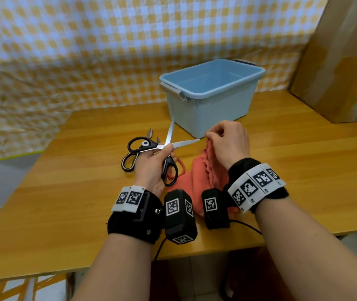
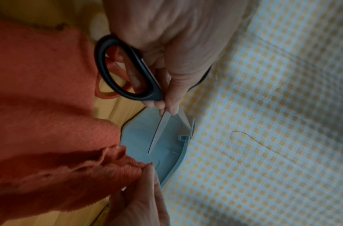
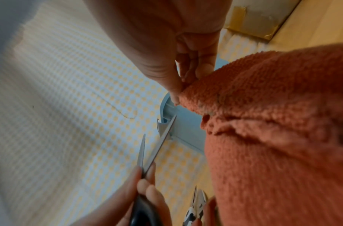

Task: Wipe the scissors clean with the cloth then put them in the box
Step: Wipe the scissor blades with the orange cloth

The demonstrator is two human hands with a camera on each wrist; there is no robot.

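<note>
My left hand (image 1: 166, 149) grips a pair of black-handled scissors (image 1: 185, 143) near the pivot, blades spread in a V and lifted off the table. One handle loop (image 2: 128, 68) sticks out beside the palm. My right hand (image 1: 214, 135) pinches a bunched edge of the orange-red cloth (image 1: 199, 170) and lifts it just right of the blade tips; the rest of the cloth lies on the table. The cloth (image 3: 273, 137) is close to the blades (image 3: 162, 142) without touching them. The open light blue box (image 1: 205, 114) stands just behind both hands and looks empty.
A second pair of scissors (image 1: 137, 146) with a white pivot lies on the wooden table (image 1: 75, 192), left of my left hand. A checked yellow and white sheet (image 1: 86, 61) hangs behind. A cardboard box (image 1: 342, 61) stands at the far right.
</note>
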